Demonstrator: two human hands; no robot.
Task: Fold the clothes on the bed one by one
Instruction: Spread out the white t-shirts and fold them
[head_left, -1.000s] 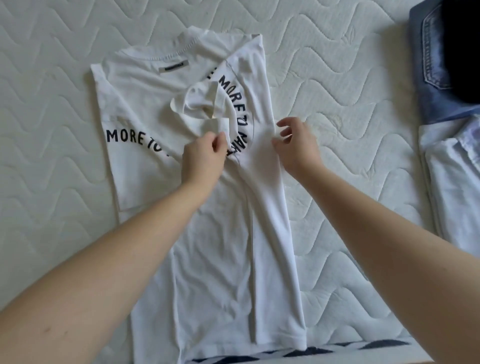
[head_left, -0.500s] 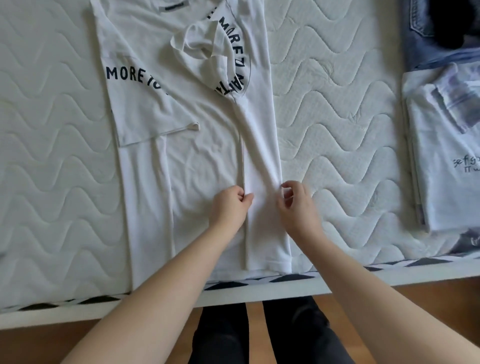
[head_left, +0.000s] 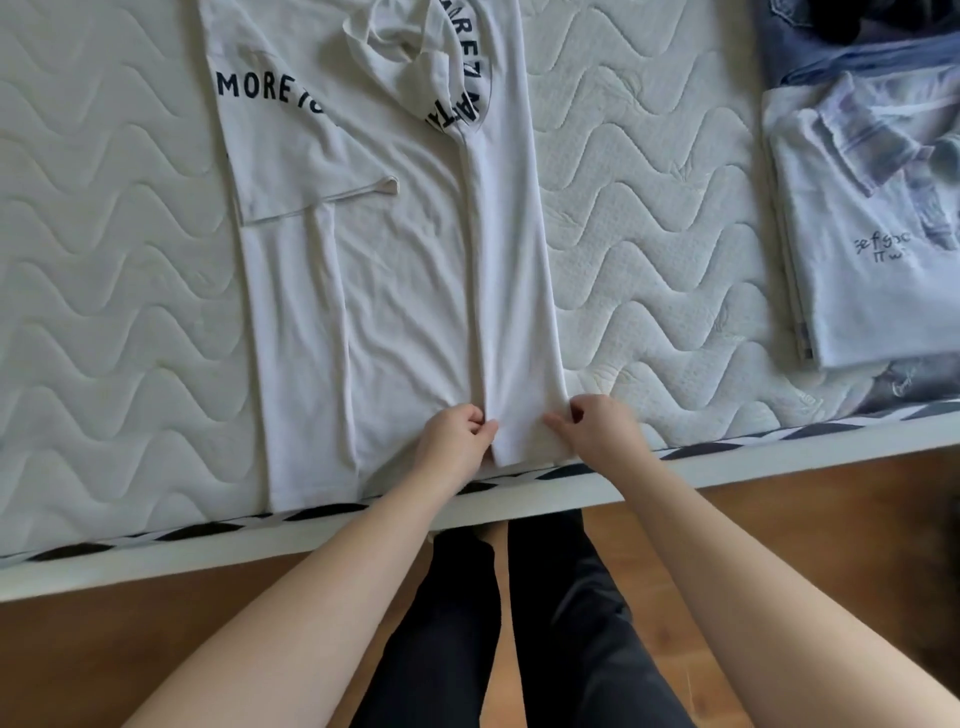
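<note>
Lengthwise, shirt on bed, collar end far, hem at near edge. Left hand, right hand pinch folded strip near hem.

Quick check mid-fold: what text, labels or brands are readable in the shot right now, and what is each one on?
"MORE TO": black capitals on the left folded-in side of the white T-shirt; the last letter runs under a fold.
Curved black capitals on the folded-over right panel: distorted, only partly legible, roughly "RE" and "ATA".
Small handwritten-style print on the folded pale shirt at the right: too small and blurred to read.
No brand labels or numbers are visible.
</note>
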